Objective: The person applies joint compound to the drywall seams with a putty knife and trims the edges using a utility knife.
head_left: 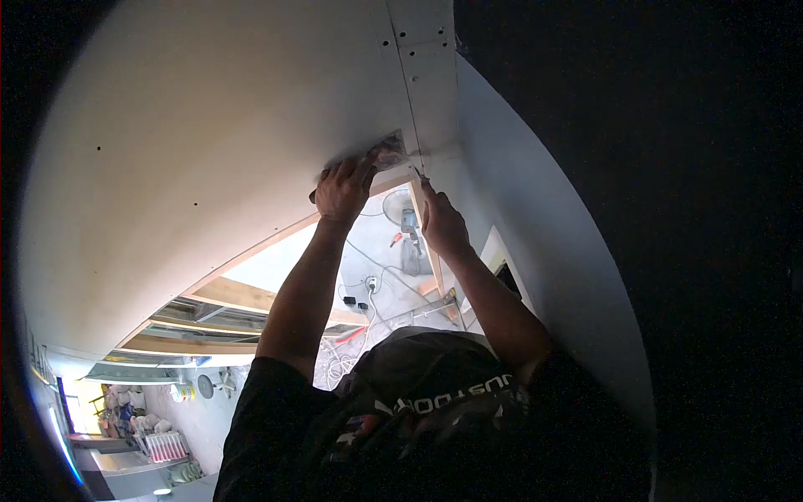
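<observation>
My left hand [341,191] is closed round a wide putty knife, its handle end showing past the fingers. The metal blade of the putty knife [391,151] lies close against the pale board [251,109], beside a dark seam. Just right of the blade, my right hand [445,219] is closed round a slim tool [419,173] with a narrow tip, most of it hidden in the fingers. That tip points up at the lower end of the seam, near the corner of a wood-framed opening.
A wooden frame [242,293] edges the opening below the board. Through it show a floor with cables [381,268], a round fan-like object [396,205] and a power tool [409,220]. A pale side wall [535,217] stands close on the right. Bags [134,410] lie at lower left.
</observation>
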Demonstrator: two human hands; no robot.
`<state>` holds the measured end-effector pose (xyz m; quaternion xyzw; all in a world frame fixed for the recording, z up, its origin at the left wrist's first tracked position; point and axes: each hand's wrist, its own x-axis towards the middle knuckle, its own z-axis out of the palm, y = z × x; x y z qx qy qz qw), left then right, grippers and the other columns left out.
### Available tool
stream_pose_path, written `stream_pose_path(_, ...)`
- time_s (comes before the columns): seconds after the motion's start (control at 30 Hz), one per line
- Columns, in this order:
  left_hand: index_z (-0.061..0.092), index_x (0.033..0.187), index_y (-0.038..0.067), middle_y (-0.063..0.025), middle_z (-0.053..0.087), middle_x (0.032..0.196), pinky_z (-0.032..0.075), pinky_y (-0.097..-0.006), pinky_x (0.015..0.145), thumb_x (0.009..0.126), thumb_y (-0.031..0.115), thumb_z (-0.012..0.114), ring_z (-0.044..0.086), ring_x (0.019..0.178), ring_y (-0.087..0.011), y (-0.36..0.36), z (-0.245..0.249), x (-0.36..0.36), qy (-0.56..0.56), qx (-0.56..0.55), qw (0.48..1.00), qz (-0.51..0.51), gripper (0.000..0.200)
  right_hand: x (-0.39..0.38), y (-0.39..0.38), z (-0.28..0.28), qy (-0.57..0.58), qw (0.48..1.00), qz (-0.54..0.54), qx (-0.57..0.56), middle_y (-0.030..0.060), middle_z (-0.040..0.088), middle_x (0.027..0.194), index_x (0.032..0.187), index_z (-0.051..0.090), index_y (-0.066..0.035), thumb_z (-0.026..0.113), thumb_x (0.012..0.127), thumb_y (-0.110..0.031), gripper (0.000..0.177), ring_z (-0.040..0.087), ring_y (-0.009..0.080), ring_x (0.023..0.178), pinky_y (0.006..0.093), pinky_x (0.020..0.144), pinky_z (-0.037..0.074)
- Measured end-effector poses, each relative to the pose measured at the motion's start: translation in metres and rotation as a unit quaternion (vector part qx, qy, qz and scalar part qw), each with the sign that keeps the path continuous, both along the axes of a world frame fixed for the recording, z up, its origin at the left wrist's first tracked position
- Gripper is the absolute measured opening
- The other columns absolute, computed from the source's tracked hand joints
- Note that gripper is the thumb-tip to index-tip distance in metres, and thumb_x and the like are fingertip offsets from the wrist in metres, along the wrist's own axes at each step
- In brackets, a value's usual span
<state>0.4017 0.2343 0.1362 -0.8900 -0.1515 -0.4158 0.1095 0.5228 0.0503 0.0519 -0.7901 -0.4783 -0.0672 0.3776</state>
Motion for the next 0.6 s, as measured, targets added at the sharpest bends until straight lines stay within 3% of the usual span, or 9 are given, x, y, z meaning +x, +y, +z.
stream_pose_path(0.23, 0.065, 0.127, 0.030, -0.0038, 0.069, 0.100, 0.056, -0.0417, 0.077, 0.086, 0.031, 0.074, 0.069, 0.089, -0.0255, -0.005, 0.008, 0.000, -0.004, 0.006, 1.000, -0.003, 0.042, -0.001, -0.020, 0.021, 0.002, 0.996, -0.013, -0.087, 0.0216, 0.059, 0.098, 0.154, 0.029, -0.018, 0.051, 0.096, -0.011, 0.063, 0.066, 0.0398, 0.075, 0.0504, 0.065, 0.056)
stream_pose_path(0.33, 0.066, 0.126, 0.029, -0.0043, 0.069, 0.100, 0.056, -0.0416, 0.078, 0.086, 0.031, 0.074, 0.069, 0.089, -0.0258, -0.006, 0.009, 0.003, -0.009, 0.031, 0.999, 0.004, 0.041, 0.001, -0.027, 0.017, 0.007, 1.000, -0.007, -0.030, 0.0212, 0.060, 0.097, 0.152, 0.032, -0.016, 0.051, 0.096, -0.011, 0.060, 0.066, 0.0391, 0.077, 0.0498, 0.064, 0.055)
stream_pose_path(0.4, 0.067, 0.124, 0.028, -0.0042, 0.069, 0.101, 0.056, -0.0414, 0.078, 0.086, 0.032, 0.074, 0.069, 0.090, -0.0259, -0.005, 0.005, -0.001, -0.005, 0.031, 1.000, 0.001, 0.040, 0.000, -0.024, 0.031, -0.022, 0.993, 0.010, 0.114, 0.0203, 0.059, 0.095, 0.151, 0.033, -0.014, 0.053, 0.097, -0.012, 0.058, 0.065, 0.0377, 0.078, 0.0481, 0.063, 0.055)
stream_pose_path(0.43, 0.067, 0.124, 0.028, -0.0042, 0.069, 0.101, 0.056, -0.0414, 0.078, 0.086, 0.032, 0.074, 0.069, 0.090, -0.0259, -0.006, 0.003, -0.002, -0.003, 0.030, 1.000, 0.001, 0.040, -0.001, -0.021, 0.038, -0.021, 0.993, 0.009, 0.113, 0.0203, 0.059, 0.095, 0.151, 0.033, -0.014, 0.053, 0.097, -0.012, 0.058, 0.065, 0.0377, 0.078, 0.0481, 0.063, 0.055)
stream_pose_path(0.5, 0.067, 0.123, 0.028, -0.0037, 0.069, 0.097, 0.056, -0.0410, 0.077, 0.085, 0.032, 0.074, 0.068, 0.086, -0.0256, -0.008, 0.007, 0.001, -0.015, 0.050, 0.999, 0.003, 0.039, 0.002, -0.011, 0.051, 0.031, 0.992, 0.022, 0.118, 0.0218, 0.061, 0.113, 0.146, 0.039, -0.010, 0.053, 0.097, -0.009, 0.052, 0.064, 0.0421, 0.095, 0.0502, 0.082, 0.055)
stream_pose_path(0.53, 0.067, 0.123, 0.028, -0.0037, 0.069, 0.097, 0.056, -0.0410, 0.077, 0.085, 0.032, 0.074, 0.068, 0.086, -0.0256, -0.009, 0.009, 0.002, -0.014, 0.050, 0.999, 0.002, 0.039, 0.002, -0.007, 0.055, 0.031, 0.992, 0.020, 0.119, 0.0218, 0.061, 0.113, 0.146, 0.039, -0.010, 0.053, 0.097, -0.009, 0.052, 0.064, 0.0421, 0.095, 0.0502, 0.082, 0.055)
stream_pose_path(0.6, 0.067, 0.124, 0.029, -0.0036, 0.069, 0.092, 0.056, -0.0409, 0.077, 0.086, 0.033, 0.074, 0.068, 0.084, -0.0256, -0.010, 0.009, 0.001, -0.015, 0.042, 0.999, 0.003, 0.039, 0.003, 0.003, 0.053, -0.031, 0.991, 0.017, 0.130, 0.0181, 0.058, 0.094, 0.151, 0.034, -0.013, 0.053, 0.099, -0.015, 0.055, 0.064, 0.0356, 0.076, 0.0445, 0.061, 0.055)
